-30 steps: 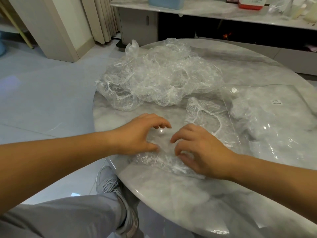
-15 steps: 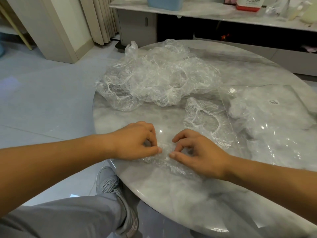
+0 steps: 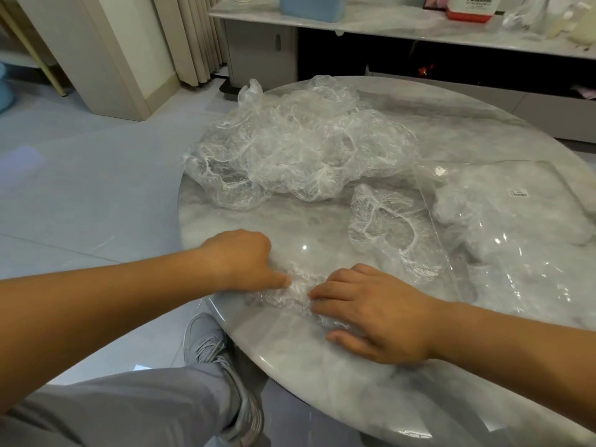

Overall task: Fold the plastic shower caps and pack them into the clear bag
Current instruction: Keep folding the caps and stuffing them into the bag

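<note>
**Status: one shower cap gathered under both hands**

1. Work surface. The round marble table (image 3: 371, 391) fills the centre and right of the frame. Its near edge runs through the lower middle.

2. Left hand (image 3: 240, 259). My fingers are curled in under the palm, knuckles up. The thumb points right, and its tip bears on the left end of the shower cap (image 3: 292, 293), pinching the film against the curled forefinger. The inside of the curl is hidden.

3. Right hand (image 3: 379, 316). My fingers lie nearly straight and flat on the right end of the same cap, pressing it onto the table. The thumb is spread toward the near edge. Nothing is gripped.

4. Task item. The cap lies bunched into a narrow strip between the two hands, just left of centre and low in the frame.

5. Remaining stock. The pile of shower caps (image 3: 290, 150) sits crumpled at upper centre. A loose cap (image 3: 382, 221) lies spread flat right of centre, its edge touching the clear bag (image 3: 522, 262).

6. Clear bag. It lies flat at the right edge, with white crumpled film inside and a small label (image 3: 518, 192) on its top face.
</note>
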